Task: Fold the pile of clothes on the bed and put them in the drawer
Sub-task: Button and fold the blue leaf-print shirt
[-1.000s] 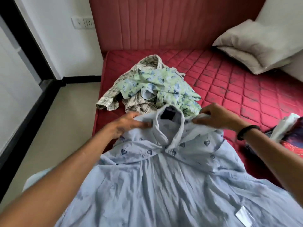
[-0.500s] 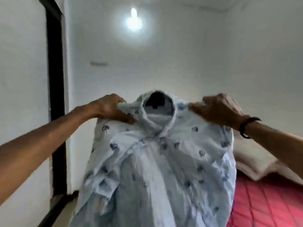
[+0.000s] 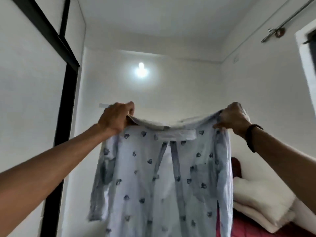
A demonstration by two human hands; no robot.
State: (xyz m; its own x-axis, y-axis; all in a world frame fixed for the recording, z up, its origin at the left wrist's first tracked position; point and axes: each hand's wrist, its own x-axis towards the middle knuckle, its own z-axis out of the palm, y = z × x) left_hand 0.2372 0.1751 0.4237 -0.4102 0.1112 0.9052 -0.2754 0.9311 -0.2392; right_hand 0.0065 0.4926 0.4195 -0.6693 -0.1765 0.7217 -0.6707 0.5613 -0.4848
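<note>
Both grips pinch the shirt (image 3: 164, 177) up high, left hand (image 3: 116, 117) at 9 o'clock, right hand (image 3: 234, 117) at 3; a loose pinch could drop one shoulder.

Thin matt cloth shirt (image 3: 153, 177); shiny metal rail (image 3: 287, 19).

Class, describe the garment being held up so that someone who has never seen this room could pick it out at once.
Start at the glowing wall light on the white far wall. Directly below it, the left hand and right hand grip the shoulders of a hanging shirt. It is pale blue, dotted with small dark heart-like marks, unlike the plain white pillows on the red mattress.
</note>
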